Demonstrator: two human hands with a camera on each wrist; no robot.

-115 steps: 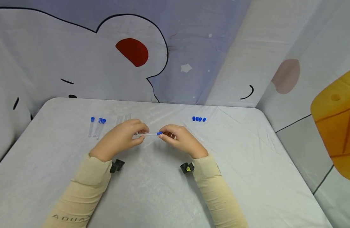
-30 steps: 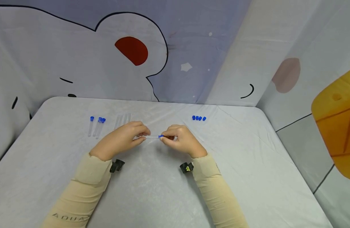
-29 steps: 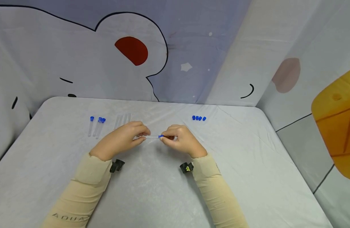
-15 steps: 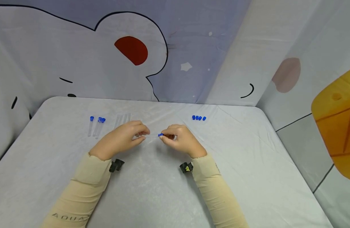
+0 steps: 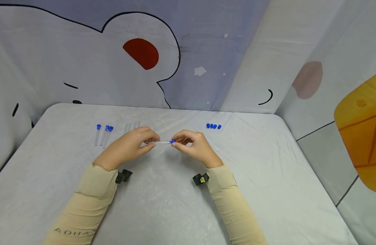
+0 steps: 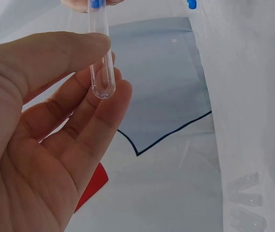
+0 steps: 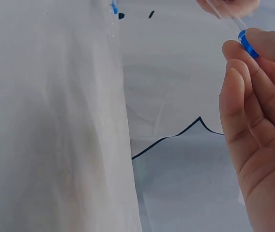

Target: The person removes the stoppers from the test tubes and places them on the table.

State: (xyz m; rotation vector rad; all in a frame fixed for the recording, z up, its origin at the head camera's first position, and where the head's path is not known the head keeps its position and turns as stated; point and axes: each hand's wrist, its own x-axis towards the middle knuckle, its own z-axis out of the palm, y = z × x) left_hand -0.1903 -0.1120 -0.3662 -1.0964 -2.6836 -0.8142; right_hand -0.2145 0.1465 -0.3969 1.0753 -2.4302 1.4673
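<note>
Above the middle of the table, a clear test tube lies level between the two hands. My left hand pinches its rounded closed end between thumb and fingers; in the left wrist view the tube shows see-through under the thumb. At the other end sits a blue cap, pinched by thumb and fingertips of my right hand. The right wrist view shows the cap on the tube's mouth; how deeply it is seated I cannot tell.
Several capped test tubes lie at the back left. Uncapped clear tubes lie beside them, partly hidden behind my left hand. Several loose blue caps form a row at the back right. A printed cloth hangs behind the white-covered table.
Both hands keep their hold on the tube and cap. They have risen slightly in the head view over the last half second. The tubes and caps lying on the table have stayed put.
</note>
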